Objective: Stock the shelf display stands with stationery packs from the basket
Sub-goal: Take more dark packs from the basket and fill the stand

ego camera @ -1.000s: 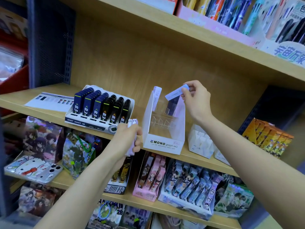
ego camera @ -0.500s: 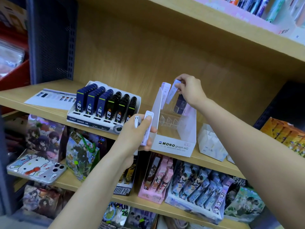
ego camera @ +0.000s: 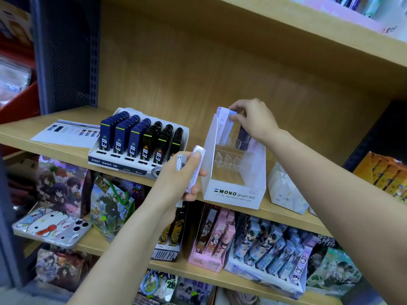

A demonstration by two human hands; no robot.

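Carefully now: my right hand (ego camera: 253, 122) pinches a pale lead pack (ego camera: 226, 128) over the rear left corner of the white display stand (ego camera: 233, 194), so I should keep it upright and ease it straight down; my left hand (ego camera: 180, 177) grips spare packs (ego camera: 196, 164) beside the stand, at the front edge of the shelf (ego camera: 24, 136).

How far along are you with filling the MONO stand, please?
Early. One dark pack sits in the back row of the MONO stand. The right hand holds a pale pack at that row; the left hand grips spare packs. The clear front dividers hold nothing.
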